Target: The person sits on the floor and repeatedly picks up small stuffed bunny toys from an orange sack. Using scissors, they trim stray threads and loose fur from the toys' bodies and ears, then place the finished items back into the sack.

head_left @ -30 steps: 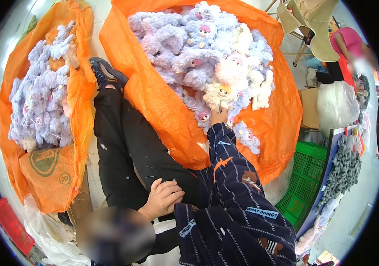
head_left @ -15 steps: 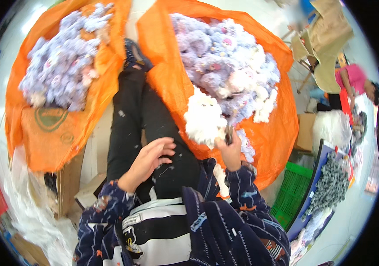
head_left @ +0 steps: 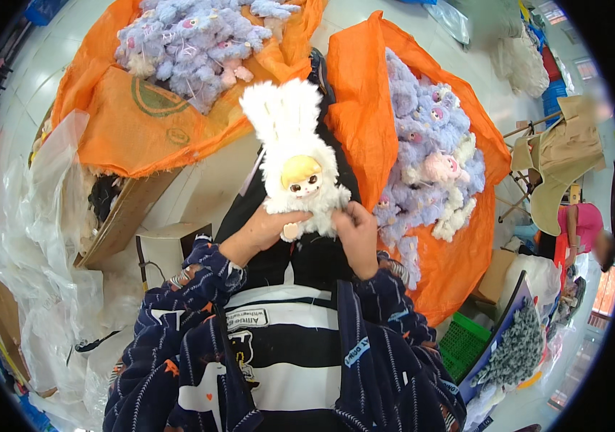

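A white plush rabbit doll with long fluffy ears and a blond-fringed doll face lies upright over my lap, its face toward me. My left hand holds its lower body from the left, fingers closed on the fur, near a small cream-coloured foot or paw. On the doll's other side, my right hand pinches the fur at the lower right. Whether a tool is also in the right hand, I cannot tell.
Orange sacks lie spread on the floor, with heaps of lilac plush dolls. Clear plastic sheeting hangs at the left beside cardboard. At the right are a green crate, a folding chair and a person in pink.
The doll has come from beside the right sack to my lap, face toward me. My left hand, open before, now grips it. The dark tool in my right hand no longer shows.
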Demonstrator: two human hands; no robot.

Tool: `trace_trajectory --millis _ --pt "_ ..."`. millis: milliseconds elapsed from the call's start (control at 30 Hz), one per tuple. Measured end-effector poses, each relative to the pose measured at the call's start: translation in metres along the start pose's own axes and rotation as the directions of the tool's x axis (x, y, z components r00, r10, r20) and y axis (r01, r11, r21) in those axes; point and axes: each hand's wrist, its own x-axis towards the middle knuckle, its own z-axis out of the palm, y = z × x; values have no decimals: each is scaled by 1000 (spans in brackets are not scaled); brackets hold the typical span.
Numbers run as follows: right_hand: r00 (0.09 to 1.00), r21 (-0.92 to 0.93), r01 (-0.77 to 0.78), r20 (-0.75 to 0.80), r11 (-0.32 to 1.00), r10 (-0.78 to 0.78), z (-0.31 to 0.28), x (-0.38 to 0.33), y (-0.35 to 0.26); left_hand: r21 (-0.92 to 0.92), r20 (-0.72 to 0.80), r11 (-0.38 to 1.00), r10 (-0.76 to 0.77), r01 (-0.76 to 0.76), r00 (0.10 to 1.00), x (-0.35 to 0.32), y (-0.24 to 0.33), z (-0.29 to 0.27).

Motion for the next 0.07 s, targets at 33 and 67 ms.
trace_trajectory --millis 33,67 --pt "954 331 -285 4 899 300 7 -2 -5 58 -7 998 38 -38 999 -3 -1 -3" --pt "943 403 -310 15 861 332 9 -5 -6 0 11 997 74 -74 997 -7 1 -5"
